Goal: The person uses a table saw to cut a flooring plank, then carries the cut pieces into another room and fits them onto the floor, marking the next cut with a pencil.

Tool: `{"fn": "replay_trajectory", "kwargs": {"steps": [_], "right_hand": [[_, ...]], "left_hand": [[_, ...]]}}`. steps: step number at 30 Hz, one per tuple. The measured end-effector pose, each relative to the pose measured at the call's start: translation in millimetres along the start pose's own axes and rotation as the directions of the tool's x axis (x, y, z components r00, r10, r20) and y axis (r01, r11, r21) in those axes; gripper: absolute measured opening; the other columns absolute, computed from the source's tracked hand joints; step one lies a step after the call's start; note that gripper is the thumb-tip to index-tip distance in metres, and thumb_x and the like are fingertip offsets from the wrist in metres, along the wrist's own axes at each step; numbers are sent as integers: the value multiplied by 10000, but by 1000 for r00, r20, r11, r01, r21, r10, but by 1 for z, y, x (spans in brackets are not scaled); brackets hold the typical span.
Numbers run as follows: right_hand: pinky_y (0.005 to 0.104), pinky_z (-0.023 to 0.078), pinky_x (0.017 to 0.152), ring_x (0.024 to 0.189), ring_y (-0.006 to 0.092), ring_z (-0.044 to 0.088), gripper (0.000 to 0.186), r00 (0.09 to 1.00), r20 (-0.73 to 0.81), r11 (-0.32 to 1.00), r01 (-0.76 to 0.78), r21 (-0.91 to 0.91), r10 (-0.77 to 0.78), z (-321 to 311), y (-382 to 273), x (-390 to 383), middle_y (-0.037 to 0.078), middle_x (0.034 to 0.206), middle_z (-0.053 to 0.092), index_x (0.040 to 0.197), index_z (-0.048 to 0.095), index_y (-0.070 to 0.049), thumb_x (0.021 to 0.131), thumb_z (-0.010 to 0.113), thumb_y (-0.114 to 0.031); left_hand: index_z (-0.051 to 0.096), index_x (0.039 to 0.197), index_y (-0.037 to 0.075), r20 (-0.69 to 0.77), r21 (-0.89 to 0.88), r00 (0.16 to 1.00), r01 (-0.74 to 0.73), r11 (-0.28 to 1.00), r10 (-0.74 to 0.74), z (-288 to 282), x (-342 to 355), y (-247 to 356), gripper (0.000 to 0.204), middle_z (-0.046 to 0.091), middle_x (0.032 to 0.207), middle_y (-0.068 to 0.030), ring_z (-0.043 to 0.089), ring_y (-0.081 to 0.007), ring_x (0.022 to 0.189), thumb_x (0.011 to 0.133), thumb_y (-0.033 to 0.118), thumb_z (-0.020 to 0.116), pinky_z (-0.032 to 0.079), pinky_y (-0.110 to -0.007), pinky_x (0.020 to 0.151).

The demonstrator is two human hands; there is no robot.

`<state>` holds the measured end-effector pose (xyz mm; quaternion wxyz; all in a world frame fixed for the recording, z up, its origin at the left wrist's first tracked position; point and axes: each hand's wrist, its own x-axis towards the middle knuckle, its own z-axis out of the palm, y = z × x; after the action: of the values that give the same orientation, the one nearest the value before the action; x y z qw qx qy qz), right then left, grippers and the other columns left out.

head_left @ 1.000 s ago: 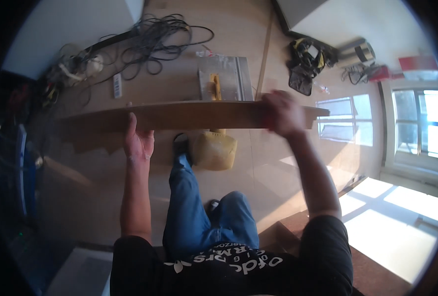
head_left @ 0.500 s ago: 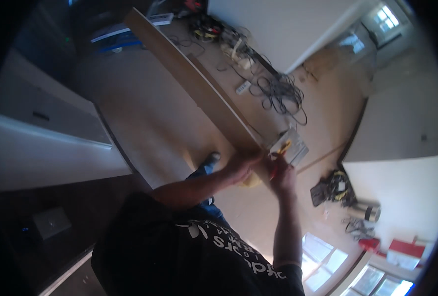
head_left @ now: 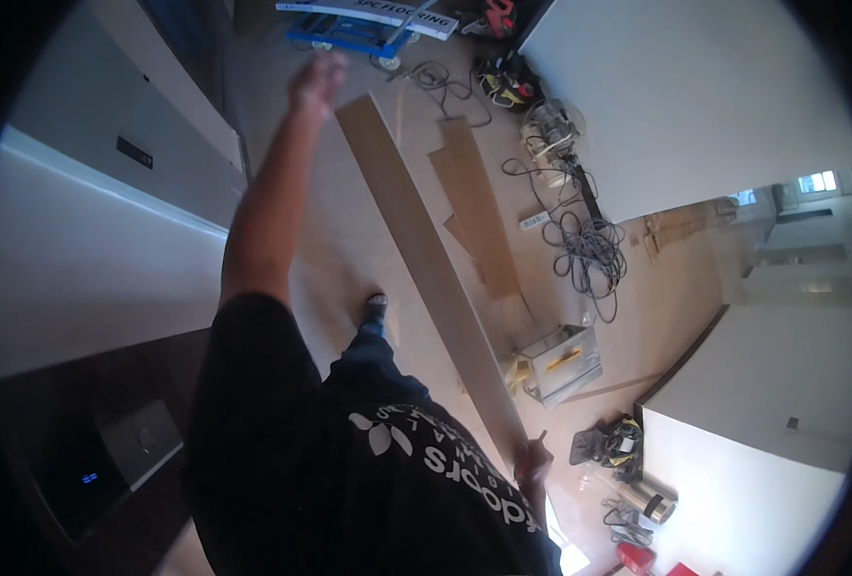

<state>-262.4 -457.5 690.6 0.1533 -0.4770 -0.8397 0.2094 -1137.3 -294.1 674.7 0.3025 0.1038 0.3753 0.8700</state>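
Note:
My left hand (head_left: 318, 84) is stretched forward beside the far end of a long brown plank (head_left: 416, 250), apart from it, with loosely bent, slightly blurred fingers and nothing visible in them. My right hand (head_left: 534, 466) is at the plank's near end, partly behind my shirt, closed on the plank and a small red-and-dark slim tool. The plank runs diagonally from my right hand toward the top of the view. More brown planks (head_left: 479, 211) lie on the floor beside it. A metal saw table (head_left: 541, 376) with a yellow part stands right of my right hand's plank.
A blue wheeled trolley (head_left: 349, 36) carrying a long white box is at the top. Coiled cables (head_left: 584, 259), tool bags (head_left: 508, 82) and a machine (head_left: 553, 130) lie along the right wall. A black bag (head_left: 618, 446) and metal cylinder (head_left: 655, 504) are lower right. A pale door (head_left: 109, 202) is left.
My left hand has left the plank and moved forward. My right hand remains at one end. The view has turned, and the plank now runs lengthwise away from me rather than across.

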Motion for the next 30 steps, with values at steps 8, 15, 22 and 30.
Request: {"fn": "replay_trajectory", "kwargs": {"steps": [8, 15, 22, 30], "right_hand": [[432, 476, 517, 542, 321, 643, 346, 863, 354, 930, -360, -71, 361, 26, -42, 56, 159, 588, 624, 729, 627, -35, 908, 714, -318], [484, 515, 612, 673, 411, 684, 442, 764, 353, 826, -400, -397, 540, 61, -76, 197, 223, 676, 668, 760, 644, -13, 884, 716, -431], [507, 525, 645, 719, 456, 672, 532, 873, 447, 979, -144, -146, 195, 106, -104, 426, 245, 713, 657, 709, 588, -29, 884, 676, -523], [423, 508, 882, 518, 211, 404, 490, 832, 551, 895, -195, 401, -66, 258, -191, 805, 126, 568, 453, 677, 479, -22, 1035, 586, -339]], "left_hand": [[484, 1440, 61, -140, 986, 977, 123, -114, -158, -229, 40, -58, 640, 516, 1438, -227, 496, -388, 1320, 910, 390, 625, 331, -625, 1066], [600, 1279, 58, -308, 945, 772, 181, -272, -556, -307, -239, -140, 465, 675, 1199, -227, 648, -407, 1115, 816, 95, 613, 489, -535, 990], [615, 1320, 94, -381, 925, 581, 226, -306, -720, -365, -124, -93, 535, 687, 1214, -178, 659, -361, 1115, 790, 160, 648, 533, -413, 972], [629, 1249, 55, -303, 833, 919, 385, 398, -254, -219, 120, -15, 360, 737, 1091, -114, 713, -261, 1025, 914, 171, 691, 562, -365, 890]]}}
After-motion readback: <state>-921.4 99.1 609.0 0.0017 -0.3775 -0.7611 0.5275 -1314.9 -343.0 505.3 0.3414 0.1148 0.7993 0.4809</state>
